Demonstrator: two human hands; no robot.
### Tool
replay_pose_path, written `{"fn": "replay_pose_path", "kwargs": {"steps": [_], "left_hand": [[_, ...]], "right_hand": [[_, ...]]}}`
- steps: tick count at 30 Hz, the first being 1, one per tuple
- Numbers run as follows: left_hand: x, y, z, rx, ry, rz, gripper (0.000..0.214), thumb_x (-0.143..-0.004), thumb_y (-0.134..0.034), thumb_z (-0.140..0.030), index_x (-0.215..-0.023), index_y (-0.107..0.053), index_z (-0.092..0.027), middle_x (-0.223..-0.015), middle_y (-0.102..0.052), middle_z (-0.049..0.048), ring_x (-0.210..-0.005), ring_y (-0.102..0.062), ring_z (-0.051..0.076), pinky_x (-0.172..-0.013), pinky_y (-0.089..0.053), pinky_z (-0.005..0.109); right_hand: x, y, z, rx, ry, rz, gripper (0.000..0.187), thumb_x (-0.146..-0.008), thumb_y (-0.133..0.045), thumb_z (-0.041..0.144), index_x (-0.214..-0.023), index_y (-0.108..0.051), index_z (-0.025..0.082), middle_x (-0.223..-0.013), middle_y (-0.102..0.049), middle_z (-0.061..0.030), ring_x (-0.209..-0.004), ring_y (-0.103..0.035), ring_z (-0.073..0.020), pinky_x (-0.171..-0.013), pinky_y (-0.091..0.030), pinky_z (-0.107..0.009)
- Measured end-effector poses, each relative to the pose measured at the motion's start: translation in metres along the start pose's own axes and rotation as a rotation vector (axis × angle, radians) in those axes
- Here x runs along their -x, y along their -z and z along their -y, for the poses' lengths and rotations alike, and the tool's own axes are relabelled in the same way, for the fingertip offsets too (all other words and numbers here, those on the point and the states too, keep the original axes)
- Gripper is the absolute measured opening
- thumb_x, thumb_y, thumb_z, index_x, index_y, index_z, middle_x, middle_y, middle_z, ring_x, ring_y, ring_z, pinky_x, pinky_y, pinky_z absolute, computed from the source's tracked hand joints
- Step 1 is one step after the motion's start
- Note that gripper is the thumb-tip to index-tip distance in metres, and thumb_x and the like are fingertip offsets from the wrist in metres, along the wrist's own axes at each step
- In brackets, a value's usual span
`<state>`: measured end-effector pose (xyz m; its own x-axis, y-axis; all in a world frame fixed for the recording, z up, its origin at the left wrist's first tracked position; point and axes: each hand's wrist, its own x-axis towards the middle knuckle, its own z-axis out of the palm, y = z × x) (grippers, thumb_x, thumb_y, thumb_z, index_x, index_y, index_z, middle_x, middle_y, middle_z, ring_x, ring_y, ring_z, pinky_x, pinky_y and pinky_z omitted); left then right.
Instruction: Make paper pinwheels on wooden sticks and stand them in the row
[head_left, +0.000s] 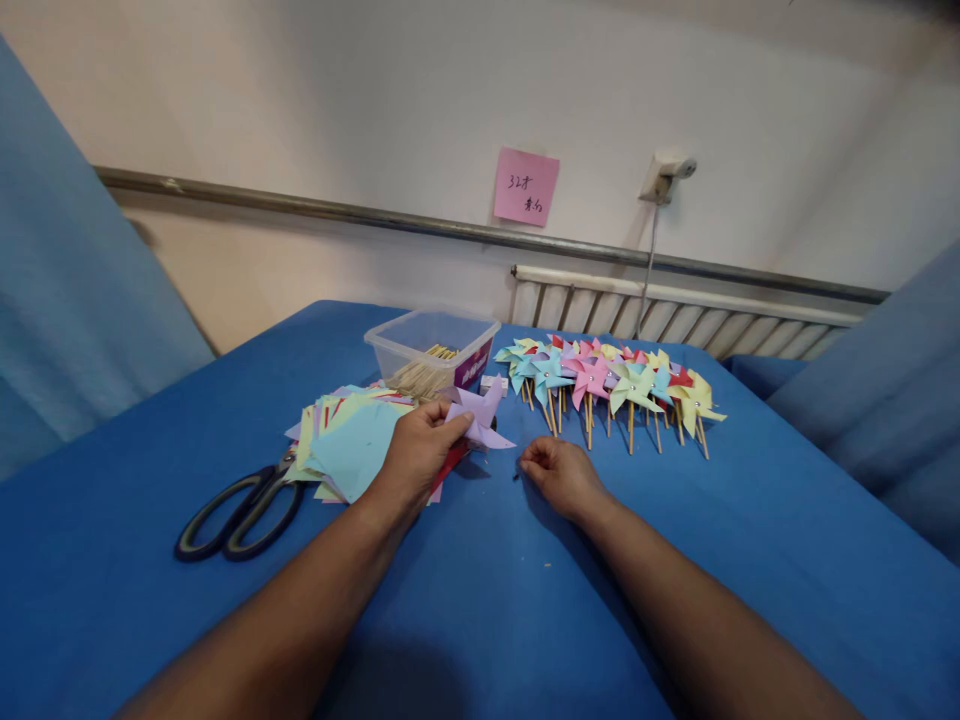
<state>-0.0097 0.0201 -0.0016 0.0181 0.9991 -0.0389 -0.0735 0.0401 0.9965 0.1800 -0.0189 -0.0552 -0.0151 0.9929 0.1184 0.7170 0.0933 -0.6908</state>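
Here, the left hand (420,442) pinches one edge of a purple paper pinwheel (482,415); past some blue cloth (480,540), the right hand (564,478) has fingertips touching.

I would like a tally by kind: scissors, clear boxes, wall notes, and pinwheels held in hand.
Scissors: 1
Clear box: 1
Pink wall note: 1
Purple pinwheel, in the left hand: 1
Total: 4

A pink note (526,187) on the wall (405,120) bore handwritten "32" and less clear characters. Lettering on the box (405,362)'s purple label (474,366) was illegible.
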Motion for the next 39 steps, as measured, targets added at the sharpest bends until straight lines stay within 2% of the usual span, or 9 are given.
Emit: {"fn": "replay_pose_path", "kwargs": {"steps": [7,11,17,24,31,35,39], "left_hand": [[0.003,-0.002,0.000,0.016,0.019,0.004,0.027,-0.055,-0.076,-0.033,-0.066,-0.059,-0.014,-0.060,-0.064,0.0009,-0.054,-0.058,0.014,-0.052,-0.045,0.024],[0.006,-0.004,-0.001,0.036,0.028,0.007,0.026,-0.054,-0.076,-0.031,-0.066,-0.061,-0.014,-0.061,-0.065,0.0021,-0.055,-0.059,0.014,-0.054,-0.047,0.025],[0.005,-0.004,0.001,0.022,0.029,0.006,0.025,-0.056,-0.076,-0.030,-0.066,-0.062,-0.013,-0.062,-0.066,0.0028,-0.056,-0.059,0.013,-0.054,-0.047,0.024],[0.006,-0.005,0.000,0.006,0.040,0.017,0.026,-0.056,-0.076,-0.032,-0.068,-0.063,-0.013,-0.063,-0.066,0.0030,-0.056,-0.059,0.014,-0.053,-0.046,0.024],[0.005,-0.005,0.001,-0.075,0.025,0.023,0.025,-0.057,-0.075,-0.034,-0.065,-0.063,-0.014,-0.060,-0.065,0.0020,-0.052,-0.056,0.013,-0.049,-0.041,0.022],[0.003,-0.004,0.002,-0.090,0.018,0.039,0.026,-0.058,-0.075,-0.036,-0.065,-0.063,-0.014,-0.058,-0.064,0.0008,-0.051,-0.055,0.012,-0.048,-0.039,0.021],[0.005,-0.005,0.000,-0.107,0.025,0.052,0.024,-0.059,-0.074,-0.036,-0.062,-0.062,-0.014,-0.054,-0.061,-0.0004,-0.047,-0.050,0.011,-0.044,-0.036,0.021]], "right_hand": [[0.006,0.006,0.014,0.125,0.067,0.095,0.009,-0.079,-0.059,0.025,-0.083,-0.066,0.020,-0.080,-0.067,-0.0009,-0.069,-0.057,-0.0122,-0.061,-0.037,-0.021],[0.010,0.008,0.023,0.310,0.132,0.099,0.013,-0.083,-0.053,0.023,-0.084,-0.066,0.021,-0.087,-0.067,-0.0030,-0.080,-0.060,-0.0147,-0.068,-0.038,-0.024],[0.012,0.005,0.031,0.478,0.145,0.119,0.019,-0.088,-0.047,0.024,-0.086,-0.065,0.020,-0.091,-0.067,-0.0047,-0.081,-0.062,-0.0168,-0.068,-0.038,-0.026],[0.012,0.010,0.035,0.589,0.133,0.134,0.023,-0.090,-0.045,0.028,-0.089,-0.066,0.018,-0.090,-0.066,-0.0083,-0.080,-0.062,-0.0204,-0.067,-0.040,-0.029],[0.011,0.005,0.039,0.677,0.158,0.135,0.024,-0.088,-0.044,0.018,-0.090,-0.067,0.014,-0.090,-0.066,-0.0133,-0.080,-0.063,-0.0230,-0.069,-0.042,-0.031],[0.011,0.006,0.041,0.690,0.153,0.149,0.026,-0.085,-0.042,0.011,-0.091,-0.067,0.014,-0.090,-0.066,-0.0129,-0.079,-0.064,-0.0235,-0.068,-0.042,-0.032],[0.008,0.009,0.039,0.669,0.159,0.146,0.027,-0.086,-0.041,0.012,-0.090,-0.068,0.014,-0.091,-0.066,-0.0119,-0.081,-0.063,-0.0227,-0.067,-0.041,-0.031]]}}
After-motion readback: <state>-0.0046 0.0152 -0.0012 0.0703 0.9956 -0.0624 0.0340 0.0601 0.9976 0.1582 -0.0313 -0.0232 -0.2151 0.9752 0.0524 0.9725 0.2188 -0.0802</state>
